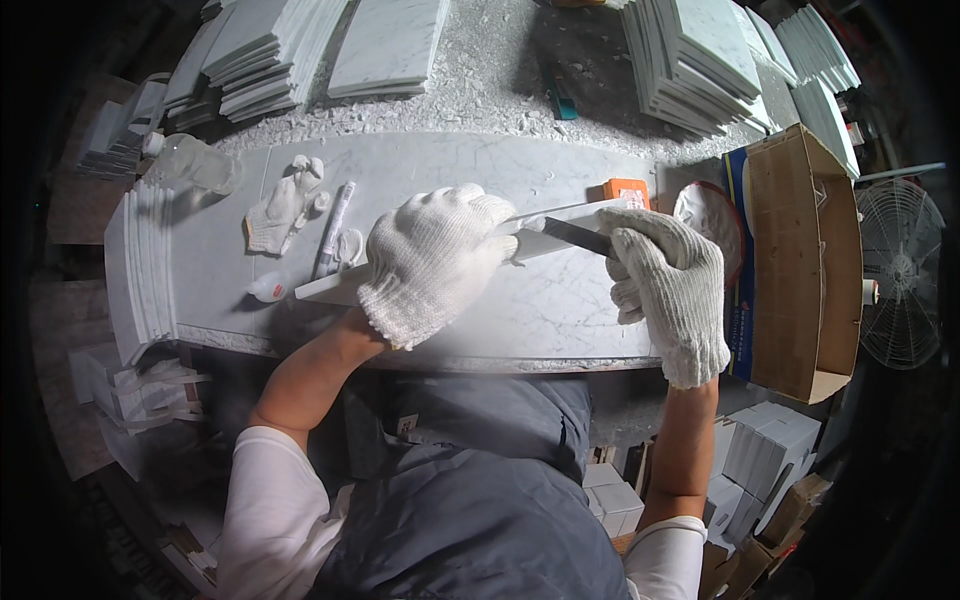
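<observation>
Worktop, grey-white veined stone. On it we list: thin white slabs, a row, left end; clear bottle, tilted; white spare glove; pale printed tube; small translucent bottle; orange box, toward the right.

The gloves are knitted cloth, the tabletop smooth stone.

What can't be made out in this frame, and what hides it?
All in the head view:
- Middle of the white stone strip: covered by the left hand.
- Near end of the dark flat bar: hidden in the right hand.
- Far end of the top-centre marble tile: cut off by the upper edge.
- Print on the orange box: too small.
</observation>
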{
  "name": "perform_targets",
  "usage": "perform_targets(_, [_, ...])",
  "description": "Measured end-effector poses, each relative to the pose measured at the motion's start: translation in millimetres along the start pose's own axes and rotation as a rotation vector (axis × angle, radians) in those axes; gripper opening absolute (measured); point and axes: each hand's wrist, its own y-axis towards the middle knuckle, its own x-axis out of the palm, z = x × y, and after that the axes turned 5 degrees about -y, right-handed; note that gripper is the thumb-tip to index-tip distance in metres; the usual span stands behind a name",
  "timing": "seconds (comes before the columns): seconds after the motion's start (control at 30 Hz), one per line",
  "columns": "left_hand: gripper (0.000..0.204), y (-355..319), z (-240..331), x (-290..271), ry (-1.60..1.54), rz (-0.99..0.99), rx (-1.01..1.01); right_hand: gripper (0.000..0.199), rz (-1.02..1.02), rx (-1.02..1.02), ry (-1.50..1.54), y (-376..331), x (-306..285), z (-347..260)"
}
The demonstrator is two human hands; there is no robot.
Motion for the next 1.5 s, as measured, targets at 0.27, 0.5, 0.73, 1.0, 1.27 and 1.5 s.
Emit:
perform_targets(0.27, [0.025, 2, -2, 0, -0.001, -0.02, 0.022, 0.027, -0.028, -0.056, -0.107, 1, -17, -1])
perform_targets(0.5, [0.023, 2, 0, 2, 0.016, -0.014, -0.006, 0.028, -0.268, -0.124, -0.133, 24, -25, 11])
perform_targets(0.73, [0.019, 1, -1, 2, -0.007, -0.006, 0.011, 0.027, -0.395, -0.103, -0.2, 48, -30, 12])
perform_targets(1.0, [0.02, 2, 0, 2, 0.012, -0.028, -0.026, 0.029, -0.391, -0.127, -0.249, 59, -25, 14])
perform_targets(1.27, [0.025, 2, -4, 3, -0.026, 0.004, 0.02, 0.029, -0.358, -0.138, -0.224, 61, -42, 12])
perform_targets(1.5, [0.028, 4, -3, 1, -0.026, -0.01, -0.018, 0.045, -0.16, -0.132, -0.103, 29, -54, 30])
